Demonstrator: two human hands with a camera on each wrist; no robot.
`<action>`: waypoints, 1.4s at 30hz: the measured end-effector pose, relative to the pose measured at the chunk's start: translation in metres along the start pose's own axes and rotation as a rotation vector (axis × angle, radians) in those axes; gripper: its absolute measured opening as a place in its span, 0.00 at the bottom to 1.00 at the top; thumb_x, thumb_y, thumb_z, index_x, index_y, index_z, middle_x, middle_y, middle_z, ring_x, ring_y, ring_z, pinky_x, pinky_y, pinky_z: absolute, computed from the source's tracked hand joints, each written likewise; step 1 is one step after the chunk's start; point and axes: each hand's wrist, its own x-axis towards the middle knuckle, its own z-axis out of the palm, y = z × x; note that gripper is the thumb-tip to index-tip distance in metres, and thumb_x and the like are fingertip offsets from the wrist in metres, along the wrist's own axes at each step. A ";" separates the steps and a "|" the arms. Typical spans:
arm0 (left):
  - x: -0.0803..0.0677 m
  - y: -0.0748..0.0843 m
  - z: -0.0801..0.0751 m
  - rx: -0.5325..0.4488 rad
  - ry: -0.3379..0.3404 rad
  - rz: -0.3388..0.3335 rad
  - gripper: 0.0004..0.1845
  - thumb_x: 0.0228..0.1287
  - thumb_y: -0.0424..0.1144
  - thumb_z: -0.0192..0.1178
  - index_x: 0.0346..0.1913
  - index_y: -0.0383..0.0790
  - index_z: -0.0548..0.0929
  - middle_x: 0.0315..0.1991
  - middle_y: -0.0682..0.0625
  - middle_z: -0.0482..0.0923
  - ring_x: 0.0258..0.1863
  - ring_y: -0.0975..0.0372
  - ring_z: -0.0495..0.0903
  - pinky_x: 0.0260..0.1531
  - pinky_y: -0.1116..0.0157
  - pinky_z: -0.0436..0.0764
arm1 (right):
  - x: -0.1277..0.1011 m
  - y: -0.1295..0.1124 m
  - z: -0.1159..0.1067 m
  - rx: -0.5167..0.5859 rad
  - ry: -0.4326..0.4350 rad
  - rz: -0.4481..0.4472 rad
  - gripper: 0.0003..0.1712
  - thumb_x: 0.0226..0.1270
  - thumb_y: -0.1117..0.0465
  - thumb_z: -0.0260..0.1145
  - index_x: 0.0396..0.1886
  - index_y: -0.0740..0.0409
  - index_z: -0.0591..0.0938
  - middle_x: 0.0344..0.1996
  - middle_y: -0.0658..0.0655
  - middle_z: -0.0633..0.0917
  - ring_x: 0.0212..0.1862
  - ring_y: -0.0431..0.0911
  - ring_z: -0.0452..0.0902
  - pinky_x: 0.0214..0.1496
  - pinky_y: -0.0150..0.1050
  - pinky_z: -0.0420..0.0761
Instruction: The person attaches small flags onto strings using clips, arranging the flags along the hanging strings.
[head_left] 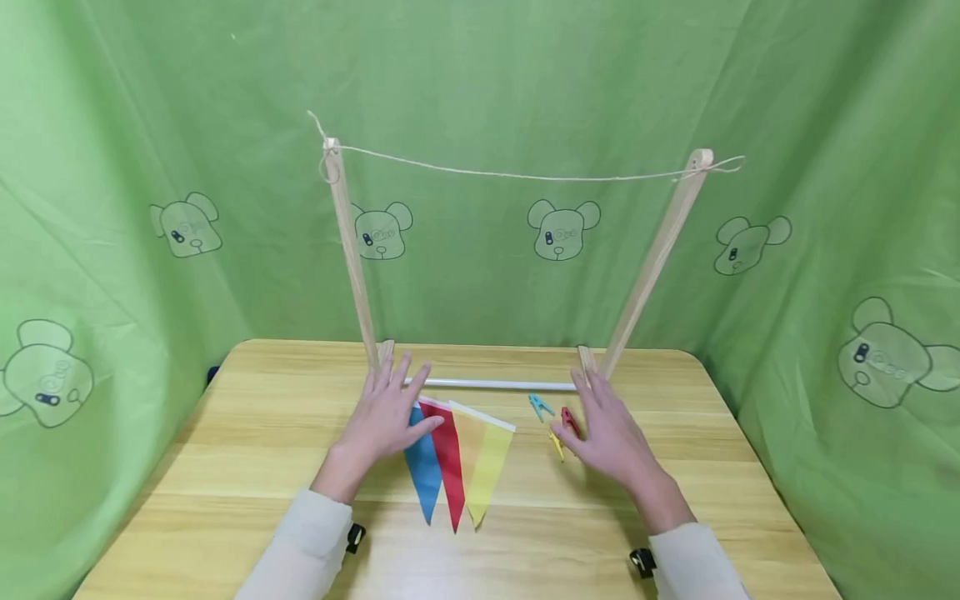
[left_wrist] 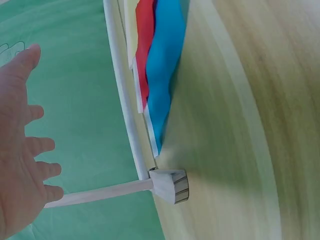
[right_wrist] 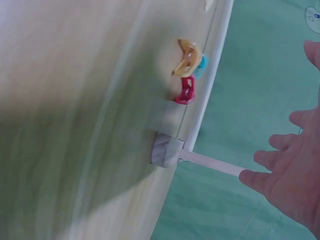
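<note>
My left hand [head_left: 381, 423] is spread with its fingers extended, above the left edge of several overlapping pennant flags. A blue pennant [head_left: 424, 471], a red pennant [head_left: 450, 458] and a yellow pennant [head_left: 491, 462] show, with an orange part between. In the left wrist view the hand holds nothing and is apart from the blue pennant [left_wrist: 167, 55]. My right hand [head_left: 613, 437], also spread and holding nothing, hovers beside three small clothespins: a blue clothespin [head_left: 538, 406], a red clothespin [head_left: 568, 419], partly hidden by the hand, and a yellow clothespin [head_left: 557, 446].
Behind the hands stands a frame with a left wooden post [head_left: 352, 258], a right wooden post [head_left: 660, 250] and a white bar [head_left: 502, 384] low between them. A thin string [head_left: 495, 174] joins the post tops, sagging slightly. Green curtains [head_left: 480, 83] surround the wooden table [head_left: 247, 450].
</note>
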 end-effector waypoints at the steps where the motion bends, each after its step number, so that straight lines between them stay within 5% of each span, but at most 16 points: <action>1: 0.000 0.000 0.001 -0.009 0.000 0.001 0.49 0.68 0.72 0.55 0.83 0.50 0.57 0.82 0.37 0.50 0.82 0.36 0.44 0.76 0.33 0.53 | -0.001 0.001 0.001 0.004 -0.004 0.001 0.57 0.69 0.30 0.62 0.84 0.56 0.50 0.83 0.65 0.49 0.82 0.66 0.47 0.77 0.69 0.58; 17: -0.002 -0.004 0.012 -0.066 -0.025 0.000 0.48 0.68 0.70 0.56 0.82 0.49 0.59 0.81 0.38 0.56 0.80 0.37 0.54 0.77 0.37 0.57 | -0.011 0.010 0.012 0.020 -0.055 0.031 0.56 0.69 0.33 0.64 0.83 0.59 0.54 0.82 0.67 0.53 0.80 0.67 0.53 0.73 0.70 0.65; 30: -0.005 0.003 0.018 -0.295 -0.068 -0.034 0.48 0.67 0.67 0.61 0.81 0.46 0.60 0.80 0.39 0.58 0.79 0.41 0.58 0.75 0.39 0.63 | -0.017 0.006 0.019 0.115 -0.072 0.063 0.59 0.67 0.32 0.67 0.82 0.63 0.55 0.79 0.69 0.58 0.78 0.69 0.53 0.74 0.72 0.61; 38: -0.005 0.008 0.024 -0.457 -0.079 -0.099 0.48 0.65 0.66 0.65 0.81 0.49 0.61 0.81 0.43 0.58 0.79 0.45 0.59 0.70 0.39 0.71 | -0.016 -0.001 0.030 0.169 -0.080 0.114 0.57 0.63 0.39 0.74 0.78 0.67 0.60 0.71 0.73 0.66 0.71 0.69 0.62 0.67 0.70 0.72; 42: -0.003 0.011 0.028 -0.516 -0.072 -0.108 0.47 0.64 0.63 0.67 0.80 0.48 0.62 0.80 0.44 0.60 0.78 0.46 0.61 0.70 0.42 0.72 | -0.016 -0.003 0.033 0.160 -0.077 0.142 0.55 0.61 0.39 0.76 0.75 0.69 0.64 0.64 0.70 0.72 0.61 0.63 0.69 0.56 0.59 0.80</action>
